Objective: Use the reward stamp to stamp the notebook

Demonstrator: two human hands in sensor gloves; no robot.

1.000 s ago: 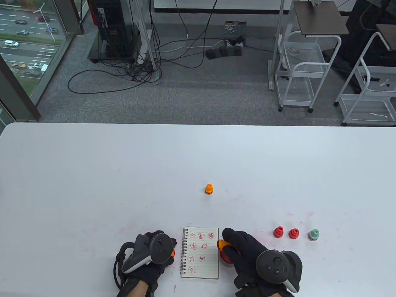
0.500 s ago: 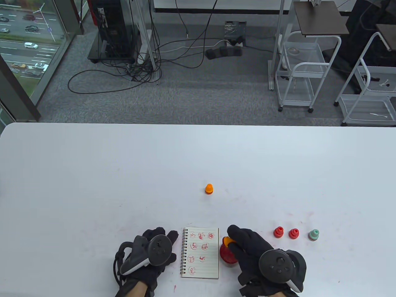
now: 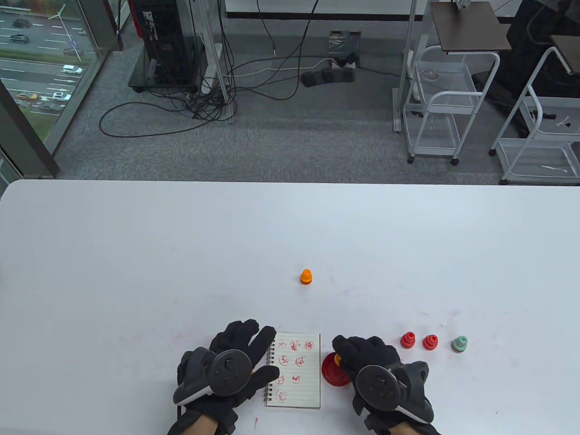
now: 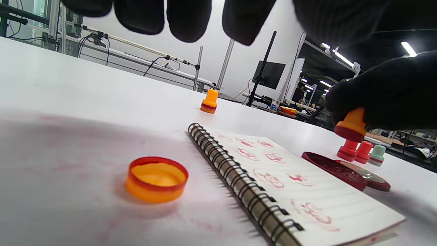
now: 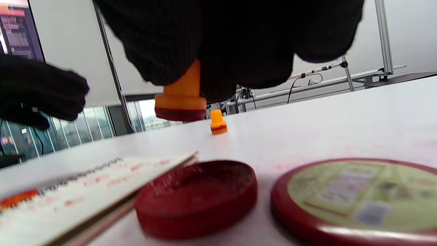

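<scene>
A small spiral notebook (image 3: 299, 378) with several red prints lies at the near table edge. My left hand (image 3: 259, 350) is open, its fingers spread over the spiral side; whether they touch the page I cannot tell. My right hand (image 3: 345, 352) pinches an orange reward stamp (image 3: 337, 360), also visible as the orange stamp (image 5: 181, 99), held face down just above the open red ink pad (image 5: 198, 194). The ink pad (image 3: 333, 374) sits right of the notebook (image 4: 300, 191). An orange stamp cap (image 4: 157, 179) lies left of the spiral.
The ink pad's lid (image 5: 362, 198) lies beside the pad. Another orange stamp (image 3: 306, 276) stands mid-table. Two red stamps (image 3: 408, 340) (image 3: 430, 342) and a teal stamp (image 3: 459, 344) stand in a row to the right. Red ink smears mark the white table (image 3: 136, 272).
My left hand slid right and forward and spread its fingers over the notebook's spiral edge. My right hand drew the orange stamp back and turned it upright over the ink pad.
</scene>
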